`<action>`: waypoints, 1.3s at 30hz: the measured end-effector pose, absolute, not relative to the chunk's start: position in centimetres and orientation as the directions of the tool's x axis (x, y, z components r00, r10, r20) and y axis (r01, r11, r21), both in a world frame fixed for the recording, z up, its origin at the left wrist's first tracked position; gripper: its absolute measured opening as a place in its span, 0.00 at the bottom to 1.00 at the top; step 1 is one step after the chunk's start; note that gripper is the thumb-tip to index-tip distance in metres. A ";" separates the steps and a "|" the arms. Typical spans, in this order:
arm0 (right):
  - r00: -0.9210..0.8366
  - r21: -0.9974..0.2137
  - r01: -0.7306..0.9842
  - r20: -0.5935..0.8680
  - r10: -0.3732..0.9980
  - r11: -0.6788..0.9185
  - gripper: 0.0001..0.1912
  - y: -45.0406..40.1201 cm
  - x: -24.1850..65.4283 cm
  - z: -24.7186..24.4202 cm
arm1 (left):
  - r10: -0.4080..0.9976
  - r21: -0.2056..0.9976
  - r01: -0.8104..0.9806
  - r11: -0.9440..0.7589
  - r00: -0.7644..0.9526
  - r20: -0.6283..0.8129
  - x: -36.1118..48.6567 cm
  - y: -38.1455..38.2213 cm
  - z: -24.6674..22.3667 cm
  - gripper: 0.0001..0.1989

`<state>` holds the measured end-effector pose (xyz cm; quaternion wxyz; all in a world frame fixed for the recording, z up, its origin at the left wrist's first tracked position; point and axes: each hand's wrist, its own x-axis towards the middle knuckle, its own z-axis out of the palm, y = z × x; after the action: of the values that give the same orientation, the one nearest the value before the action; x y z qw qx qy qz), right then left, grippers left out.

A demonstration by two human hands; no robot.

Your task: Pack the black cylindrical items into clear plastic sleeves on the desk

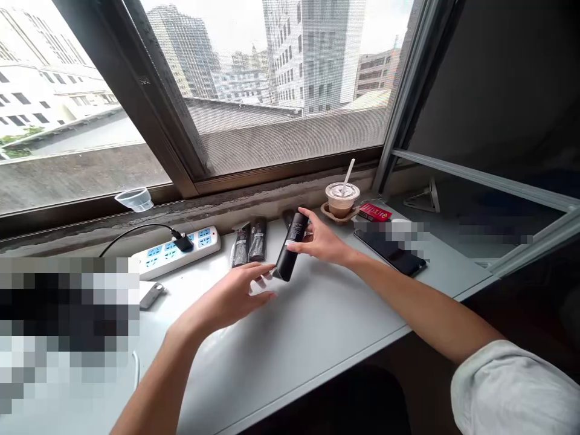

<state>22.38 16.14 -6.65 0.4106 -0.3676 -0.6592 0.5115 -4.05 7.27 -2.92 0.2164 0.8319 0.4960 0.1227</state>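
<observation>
A slim black box (292,248) with small pale print is held tilted above the desk in my right hand (317,238), the thumb on its near face and the fingers behind. At the lower end of the box, a small flap seems to stick out. My left hand (240,293) is beside that end, palm down, fingers stretched and apart; whether a fingertip touches the box I cannot tell. Behind my left hand lie two black items in clear plastic wrap (249,241). Another dark item (287,216) is partly hidden behind the box.
On the white desk (290,344), a power strip (199,244) with a plugged-in black adapter lies left. An iced drink cup (342,198) with a straw, a red packet (374,211) and a black phone (392,252) are at right. A clear plastic bowl (135,199) rests by the window.
</observation>
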 end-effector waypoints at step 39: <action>-0.471 -0.959 -0.051 0.268 0.840 0.277 0.41 14.4 20.9 -6.7 | 0.989 0.953 0.298 0.058 0.116 -0.096 -0.9 8.1 -3.7 0.33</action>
<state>20.92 14.45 -6.66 0.4239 -0.2912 -0.6775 0.5258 -0.91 8.07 -3.68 0.4705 0.5800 0.5544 0.3672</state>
